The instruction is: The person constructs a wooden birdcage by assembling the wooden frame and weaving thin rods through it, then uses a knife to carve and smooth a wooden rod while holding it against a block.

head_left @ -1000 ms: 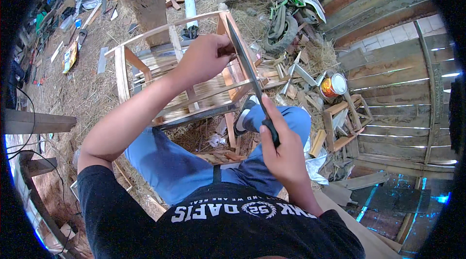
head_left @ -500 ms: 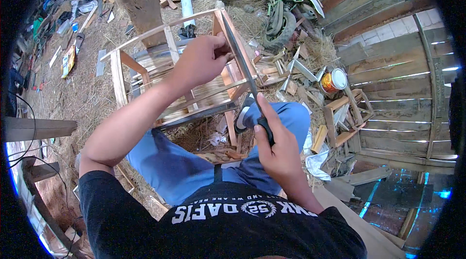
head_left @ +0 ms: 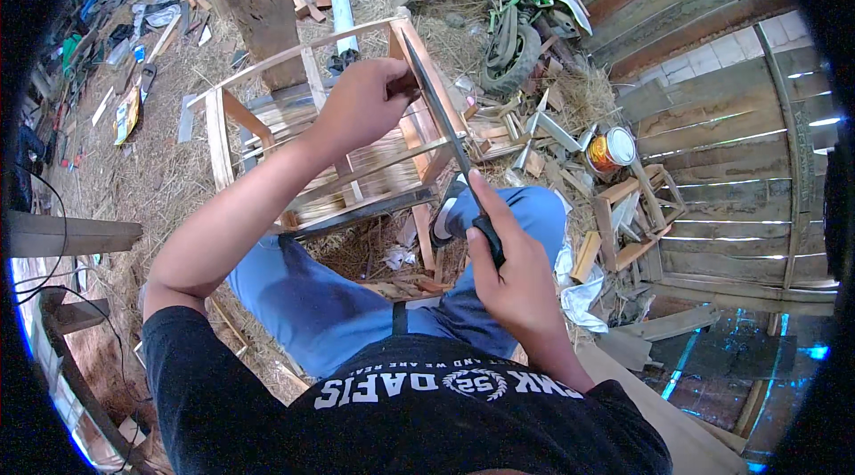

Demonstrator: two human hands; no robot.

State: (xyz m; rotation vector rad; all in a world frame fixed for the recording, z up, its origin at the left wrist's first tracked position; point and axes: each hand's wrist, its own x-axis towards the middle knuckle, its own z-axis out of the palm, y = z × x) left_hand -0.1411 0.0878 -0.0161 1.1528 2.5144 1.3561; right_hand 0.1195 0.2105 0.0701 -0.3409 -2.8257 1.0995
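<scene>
A small open wooden frame [head_left: 313, 79] of pale slats stands on the ground in front of my knees. My left hand [head_left: 365, 107] reaches over it, its fingers curled at the inner edge of the reddish right-hand board [head_left: 438, 73]; the fingertips are partly hidden. In my right hand [head_left: 515, 275] is a long, narrow, dark tapering blade [head_left: 435, 90] with a black handle [head_left: 487, 237], my index finger stretched along it. The blade lies lengthwise along that board, its tip near the frame's far right corner. Whether its edge has teeth is too small to tell.
A dark bar [head_left: 365, 215] crosses the near side of the frame. A thick wooden post [head_left: 254, 8] rises behind it. To the right are a paint can [head_left: 613, 149], a small wooden frame [head_left: 614, 224] and offcuts. A wheel [head_left: 510, 65] lies beyond. Straw covers the ground.
The blade has shifted slightly toward the left at its far end. My left hand has moved very little, and the frame stays in place.
</scene>
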